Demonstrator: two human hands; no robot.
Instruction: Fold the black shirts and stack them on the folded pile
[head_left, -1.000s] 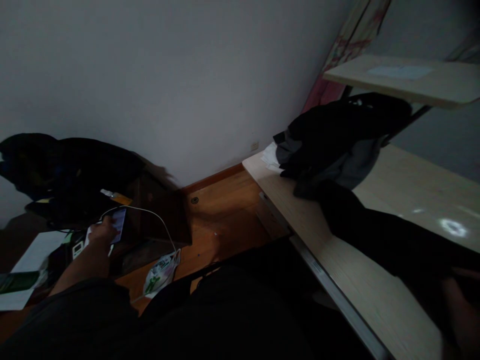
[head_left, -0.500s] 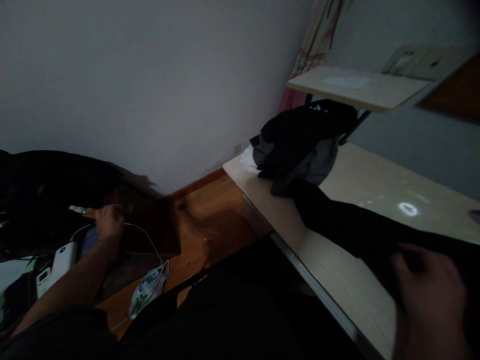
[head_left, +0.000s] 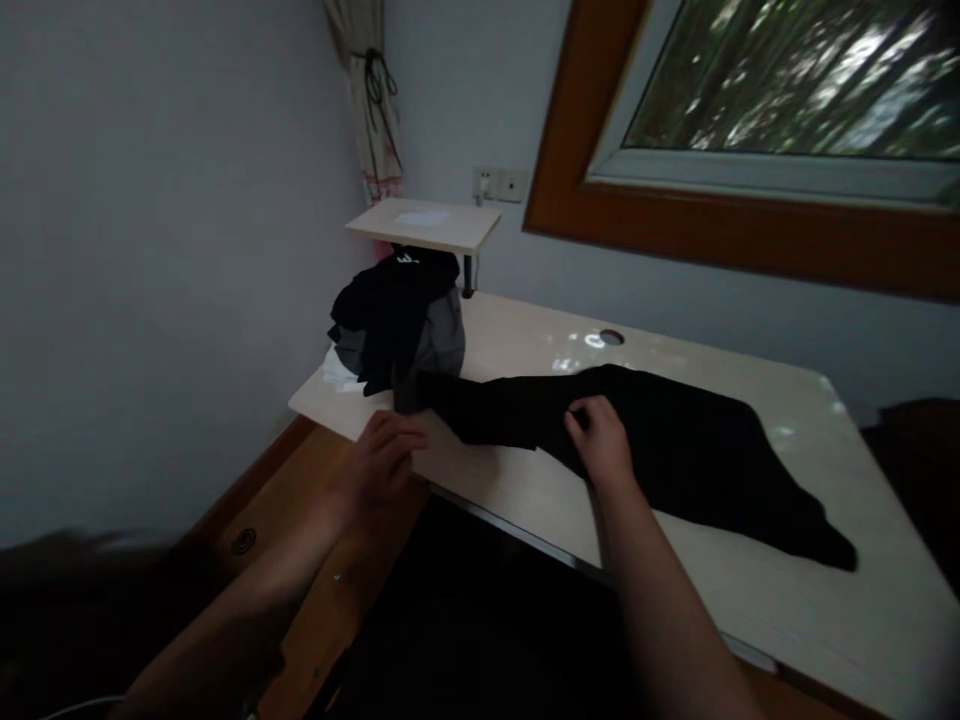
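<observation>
A black garment (head_left: 697, 450) lies stretched across the pale desk, its narrower end reaching left to a pile of dark clothes. Resting on the garment is my right hand (head_left: 604, 440), its fingers loosely curled with a small gap between thumb and fingertips; no fold of cloth shows in its grasp. My left hand (head_left: 386, 452) hovers by the front left edge of the desk, close to the garment's narrow end. It is somewhat blurred, with fingers slightly bent and apart, and I see nothing in it.
The clothes pile (head_left: 397, 320), black and grey, sits under a small raised shelf (head_left: 420, 225) on the desk (head_left: 510, 480). Behind are a tied curtain (head_left: 375, 110), a wall socket (head_left: 496, 184) and a wood-framed window (head_left: 645, 210). Wooden floor (head_left: 330, 590) shows at lower left.
My view has swung right to the desk. My left hand has come from the dark items at the left over to the desk edge. My right hand stays on the black garment.
</observation>
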